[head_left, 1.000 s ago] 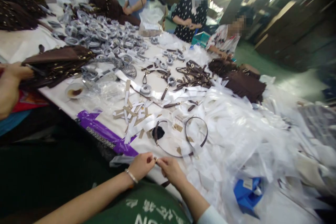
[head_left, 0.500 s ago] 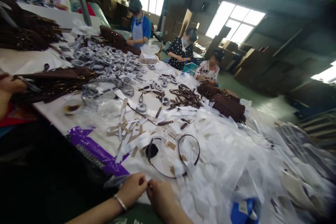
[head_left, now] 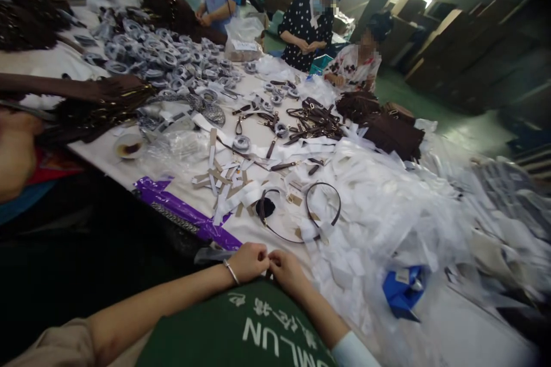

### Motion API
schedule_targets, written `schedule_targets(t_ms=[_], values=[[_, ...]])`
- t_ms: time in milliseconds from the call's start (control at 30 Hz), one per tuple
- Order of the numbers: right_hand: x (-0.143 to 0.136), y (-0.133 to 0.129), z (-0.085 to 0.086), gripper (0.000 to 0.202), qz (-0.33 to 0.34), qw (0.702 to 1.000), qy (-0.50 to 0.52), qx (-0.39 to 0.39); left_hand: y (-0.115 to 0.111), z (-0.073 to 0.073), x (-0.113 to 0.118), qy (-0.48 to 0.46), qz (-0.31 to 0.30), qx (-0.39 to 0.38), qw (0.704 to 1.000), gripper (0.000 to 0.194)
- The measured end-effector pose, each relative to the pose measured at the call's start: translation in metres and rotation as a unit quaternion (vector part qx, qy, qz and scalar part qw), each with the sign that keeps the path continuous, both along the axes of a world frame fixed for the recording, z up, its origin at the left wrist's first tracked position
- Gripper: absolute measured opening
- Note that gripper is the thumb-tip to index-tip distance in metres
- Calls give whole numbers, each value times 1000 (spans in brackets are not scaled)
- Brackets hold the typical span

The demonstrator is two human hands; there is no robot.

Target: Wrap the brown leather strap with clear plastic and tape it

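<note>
Left hand (head_left: 249,261) and right hand (head_left: 287,268) meet at the near edge of the counter (head_left: 103,155), fingertips touching each other, both curled and pinched on something small between them; too small to tell what it is. Left wrist wears a thin bracelet (head_left: 231,271). Just beyond the hands lies a thin brown strap (head_left: 323,229) curved into a loop on the counter, with a small black piece (head_left: 267,206) at its left end. A purple plastic bag (head_left: 189,215) lies left of the hands along the counter edge. White paper strips (head_left: 232,198) are scattered past the loop, and a big heap of clear plastic bags (head_left: 387,206) sits to the right, a blue packet (head_left: 402,292) in it. Farther off: piled brown straps (head_left: 314,121), wrapped coils (head_left: 167,57). Three other people (head_left: 307,23) stand at the far end.
</note>
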State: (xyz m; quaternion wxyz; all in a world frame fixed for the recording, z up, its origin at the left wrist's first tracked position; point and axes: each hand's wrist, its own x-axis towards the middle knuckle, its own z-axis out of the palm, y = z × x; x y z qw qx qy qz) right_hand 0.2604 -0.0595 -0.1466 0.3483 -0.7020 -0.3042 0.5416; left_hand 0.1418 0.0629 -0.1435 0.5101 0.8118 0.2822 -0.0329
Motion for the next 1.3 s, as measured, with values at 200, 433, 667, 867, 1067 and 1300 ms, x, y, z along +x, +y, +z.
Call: schedule_targets(t_ms=[200,433,667,867,1067,1300], values=[[17,-56,0,40,-59,997,46,-8,44,-13,-13,51,54,2,997,18],[5,-40,29,24,-50,997,-39,-49,8,1,8,-13,-108,44,993,15],[41,-64,100,45,-71,996,19,-43,36,-11,24,45,-56,34,997,16],[86,-83,101,45,-31,993,-41,-102,14,-33,47,51,-83,5,995,11],[129,-51,-9,36,84,908,-394,-117,47,-55,78,63,-32,-3,997,29],[166,-5,-34,39,95,890,-445,-13,141,-69,86,74,106,181,975,26]])
